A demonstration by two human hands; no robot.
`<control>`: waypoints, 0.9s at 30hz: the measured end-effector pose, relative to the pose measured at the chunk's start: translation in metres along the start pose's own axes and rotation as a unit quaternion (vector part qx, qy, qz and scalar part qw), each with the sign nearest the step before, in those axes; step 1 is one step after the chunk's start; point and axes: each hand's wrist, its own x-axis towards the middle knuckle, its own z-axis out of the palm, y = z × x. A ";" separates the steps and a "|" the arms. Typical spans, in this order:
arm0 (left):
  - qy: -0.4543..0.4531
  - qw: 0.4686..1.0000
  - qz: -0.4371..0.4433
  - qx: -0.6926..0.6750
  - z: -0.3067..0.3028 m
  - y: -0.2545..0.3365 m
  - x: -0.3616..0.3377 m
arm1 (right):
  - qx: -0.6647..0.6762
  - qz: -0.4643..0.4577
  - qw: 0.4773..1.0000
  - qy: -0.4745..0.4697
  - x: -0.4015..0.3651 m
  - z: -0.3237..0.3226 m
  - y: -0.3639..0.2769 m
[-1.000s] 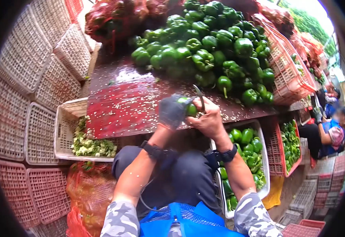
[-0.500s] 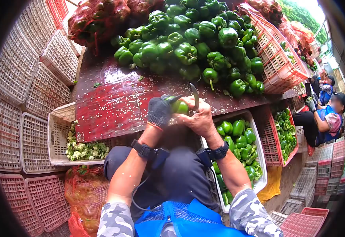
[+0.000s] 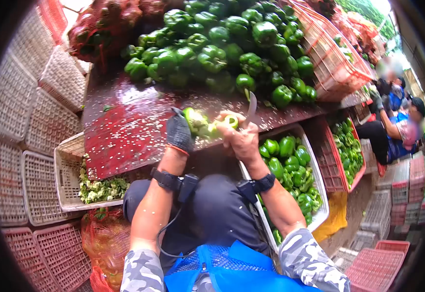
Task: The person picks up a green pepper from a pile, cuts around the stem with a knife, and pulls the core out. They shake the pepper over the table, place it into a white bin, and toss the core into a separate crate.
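Note:
In a dark glove, my left hand (image 3: 179, 130) is closed on a cut green bell pepper piece (image 3: 195, 120), whose pale, seedy inside shows. My bare right hand (image 3: 240, 137) is closed around a small curved knife (image 3: 252, 108), blade pointing up. Its fingers also hold a hollow green pepper piece (image 3: 231, 121) with a round opening. The two pieces are close together above the near edge of a red table (image 3: 120, 146) strewn with pale seeds. Beyond lies a heap of whole green bell peppers (image 3: 212, 58).
A white crate (image 3: 325, 214) of peppers stands by my right leg, with a red crate (image 3: 336, 177) of peppers beyond. Trimmings fill a crate (image 3: 64, 192) at left. Stacked crates (image 3: 47, 180) line the left side; a co-worker (image 3: 400, 134) sits at far right.
My hands have moved apart. The pepper, whole-looking between them before, is now in two pieces, one in each hand. The view has shifted slightly.

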 end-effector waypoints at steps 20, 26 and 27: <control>-0.113 0.717 0.397 0.562 -0.022 -0.008 0.007 | -0.534 0.037 0.836 0.121 -0.092 -0.184 -0.026; -0.179 0.742 0.355 0.540 0.006 0.024 -0.017 | -0.366 -0.083 0.919 -0.119 -0.030 -0.050 -0.055; -0.181 0.724 0.355 0.563 0.012 0.029 -0.021 | -0.401 -0.133 0.896 -0.137 -0.021 -0.039 -0.047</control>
